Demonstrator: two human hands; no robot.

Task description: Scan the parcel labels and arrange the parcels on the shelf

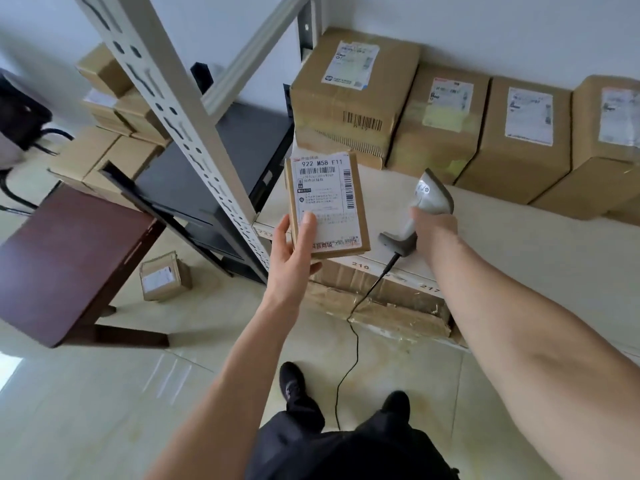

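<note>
Cardboard is what the small parcel [327, 206] is made of, and it is held up label-first by the left hand [294, 252], thumb laid over the lower part of the label and fingers curled behind, just above the near left corner of the shelf [519, 251]. A grey corded scanner [420, 209] is gripped by its handle in the right hand [434, 230], just to the right of the parcel; whether its head is aimed at the label cannot be told. The task is judged to be partly done: four larger boxes [446, 123] are already lined up along the far edge of the shelf, labels facing out, while this parcel is yet to be placed. More appears left to do, since one small parcel [164, 279] lies on the floor at the near left and further cartons [114, 133] are stacked beyond the shelf post at the far left. Below the shelf board a taped carton [391, 306] is stored.
</note>
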